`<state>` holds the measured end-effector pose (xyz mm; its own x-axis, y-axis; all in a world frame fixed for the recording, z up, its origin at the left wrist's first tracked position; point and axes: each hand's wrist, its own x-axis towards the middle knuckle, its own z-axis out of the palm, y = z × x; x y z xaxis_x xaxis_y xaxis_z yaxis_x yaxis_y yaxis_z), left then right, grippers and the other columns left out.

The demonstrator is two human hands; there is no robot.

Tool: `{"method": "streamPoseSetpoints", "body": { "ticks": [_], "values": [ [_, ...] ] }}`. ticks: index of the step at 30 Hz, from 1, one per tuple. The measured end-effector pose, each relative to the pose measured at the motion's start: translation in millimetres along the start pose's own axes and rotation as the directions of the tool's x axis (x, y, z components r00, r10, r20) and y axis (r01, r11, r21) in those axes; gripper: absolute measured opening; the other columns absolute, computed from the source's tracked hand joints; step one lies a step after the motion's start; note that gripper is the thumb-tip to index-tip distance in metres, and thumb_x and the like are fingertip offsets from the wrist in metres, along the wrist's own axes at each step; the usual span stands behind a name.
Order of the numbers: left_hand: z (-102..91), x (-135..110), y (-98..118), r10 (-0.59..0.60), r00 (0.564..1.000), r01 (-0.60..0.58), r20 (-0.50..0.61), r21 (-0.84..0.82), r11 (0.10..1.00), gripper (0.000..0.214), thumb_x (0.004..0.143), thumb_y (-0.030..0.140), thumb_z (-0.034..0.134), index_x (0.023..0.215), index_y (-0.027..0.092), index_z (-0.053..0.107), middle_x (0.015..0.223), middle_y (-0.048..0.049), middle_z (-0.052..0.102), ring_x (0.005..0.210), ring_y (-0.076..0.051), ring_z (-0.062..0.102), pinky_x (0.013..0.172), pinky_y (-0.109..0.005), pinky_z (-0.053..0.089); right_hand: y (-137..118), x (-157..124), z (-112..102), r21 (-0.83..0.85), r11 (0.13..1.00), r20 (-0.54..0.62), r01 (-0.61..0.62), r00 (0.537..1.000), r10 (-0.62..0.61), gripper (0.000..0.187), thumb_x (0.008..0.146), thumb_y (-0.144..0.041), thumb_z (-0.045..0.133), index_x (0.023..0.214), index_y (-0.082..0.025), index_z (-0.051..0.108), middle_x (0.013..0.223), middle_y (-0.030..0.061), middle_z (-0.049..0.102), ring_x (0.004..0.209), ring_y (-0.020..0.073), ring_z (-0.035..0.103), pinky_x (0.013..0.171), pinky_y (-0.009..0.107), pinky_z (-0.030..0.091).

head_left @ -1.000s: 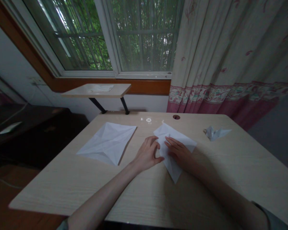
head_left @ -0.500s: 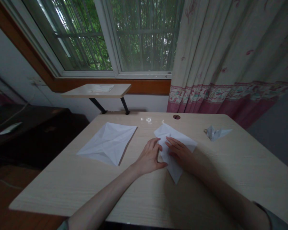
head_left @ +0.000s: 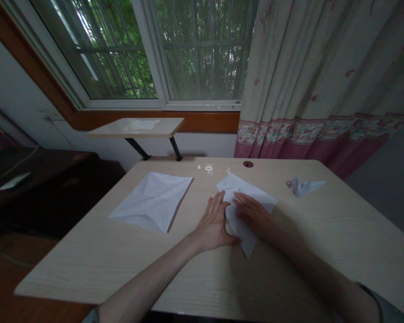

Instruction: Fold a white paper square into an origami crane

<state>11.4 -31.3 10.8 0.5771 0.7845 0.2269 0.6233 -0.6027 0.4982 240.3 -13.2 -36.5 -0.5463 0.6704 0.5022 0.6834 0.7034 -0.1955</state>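
Note:
A partly folded sheet of white paper point(head_left: 252, 186) lies on the desk in front of me, one pointed corner toward me. My left hand point(head_left: 212, 226) rests along its left edge, thumb stretched toward the near point and the other fingers toward the far side. Across the middle of the sheet lies my right hand point(head_left: 254, 215), its fingers extended flat on the paper. Neither hand grips anything. Part of the paper is hidden under both hands.
To the left lies a creased, unfolded white sheet point(head_left: 151, 202). A folded paper bird point(head_left: 303, 186) sits at the right. A small raised shelf point(head_left: 111, 128) with paper on it stands at the back left of the desk point(head_left: 87, 264). Behind are a window and a curtain point(head_left: 289, 89).
My left hand has slid slightly toward me and to the right, with its thumb now reaching over the near part of the paper. The right hand stays nearly still.

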Motion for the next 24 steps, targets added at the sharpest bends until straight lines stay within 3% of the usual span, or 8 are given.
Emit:
{"method": "streamPoseSetpoints", "body": {
  "ticks": [10, 24],
  "values": [
    [7.3, -2.1, 2.3, -0.031, 0.997, 0.031, 0.066, 0.01, 0.999, 0.133, 0.051, 0.063, 0.085, 0.153, 0.011, 0.017, 0.161, -0.0286, 0.005, 0.149, -0.044, 0.002, 0.117, -0.068, 0.011, -2.5, 1.2, -0.7, -0.017, 1.0, -0.016, 0.002, 1.0, -0.002, 0.059, 0.094, -0.011, 0.044, 0.151, -0.024, 0.036, 0.153, 0.0082, 0.043, 0.142, 0.0213, 0.039, 0.115, 0.045, 0.041],
    [11.6, -6.4, 8.0, -0.01, 0.996, 0.006, 0.093, 0.037, 0.999, 0.138, 0.05, 0.068, 0.082, 0.155, 0.011, 0.012, 0.161, -0.0272, -0.001, 0.15, -0.042, -0.002, 0.118, -0.066, 0.008, -2.1, 0.6, -0.1, -0.001, 1.0, -0.008, -0.023, 1.0, 0.023, 0.062, 0.093, -0.01, 0.044, 0.152, -0.024, 0.034, 0.154, 0.0076, 0.042, 0.143, 0.0209, 0.037, 0.115, 0.046, 0.04]
  ]
}}
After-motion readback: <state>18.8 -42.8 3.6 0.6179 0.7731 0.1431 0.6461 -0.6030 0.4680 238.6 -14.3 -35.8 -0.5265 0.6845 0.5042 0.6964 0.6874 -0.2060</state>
